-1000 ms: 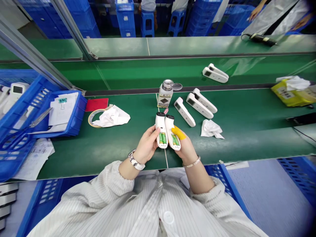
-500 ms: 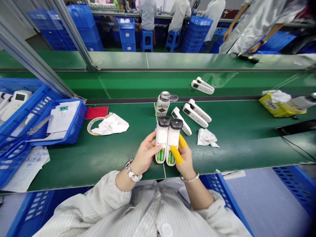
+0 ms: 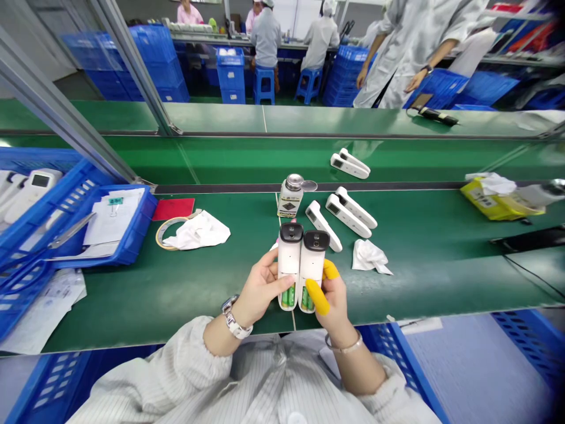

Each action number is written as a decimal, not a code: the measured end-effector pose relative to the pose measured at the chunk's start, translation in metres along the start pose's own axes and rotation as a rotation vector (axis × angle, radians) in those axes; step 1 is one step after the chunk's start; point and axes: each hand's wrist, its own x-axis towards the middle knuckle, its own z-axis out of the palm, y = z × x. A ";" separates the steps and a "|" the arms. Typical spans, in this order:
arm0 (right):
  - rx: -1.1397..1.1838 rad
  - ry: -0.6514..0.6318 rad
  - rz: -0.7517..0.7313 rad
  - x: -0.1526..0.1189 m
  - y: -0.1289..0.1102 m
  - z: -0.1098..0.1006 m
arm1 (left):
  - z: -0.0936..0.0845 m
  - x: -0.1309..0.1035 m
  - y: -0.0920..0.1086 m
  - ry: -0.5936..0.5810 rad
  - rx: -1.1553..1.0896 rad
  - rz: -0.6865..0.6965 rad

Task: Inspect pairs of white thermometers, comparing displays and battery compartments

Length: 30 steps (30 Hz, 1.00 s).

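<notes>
My left hand [image 3: 261,287] is closed on a white infrared thermometer [image 3: 289,259] with a black sensor head, its thumb beside the uncovered battery bay. My right hand [image 3: 332,297], with yellow finger cots on thumb and finger, grips a matching thermometer [image 3: 312,265]. Both are held upright, side by side, over the green bench, sensor ends away from me. Green batteries [image 3: 288,296] show in each bay. Just beyond stand a metal-topped dispenser bottle [image 3: 290,197] and, to its right, a loose thermometer [image 3: 323,226] and a pair of thermometers [image 3: 348,214].
Tape roll [image 3: 165,234], crumpled white cloth [image 3: 201,229] and red card [image 3: 173,209] lie left, near a blue basket [image 3: 126,247] with papers and scissors. A wipe [image 3: 369,257] and yellow tray [image 3: 485,200] are right. Two thermometers [image 3: 350,163] rest on the belt behind; co-workers are beyond.
The thermometers on the far belt have shifted left. The two held ones stand slightly further apart at their heads, the right one lower. A standing co-worker has moved left; my view tilts up slightly.
</notes>
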 end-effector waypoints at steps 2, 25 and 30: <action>0.108 0.009 0.081 -0.001 0.000 0.004 | 0.000 0.001 0.002 0.018 -0.019 0.001; 0.222 0.119 0.314 -0.012 0.023 0.002 | 0.001 0.001 0.000 0.055 -0.014 0.075; 0.347 0.091 0.400 -0.021 0.022 0.001 | 0.000 -0.001 -0.003 0.011 0.056 0.086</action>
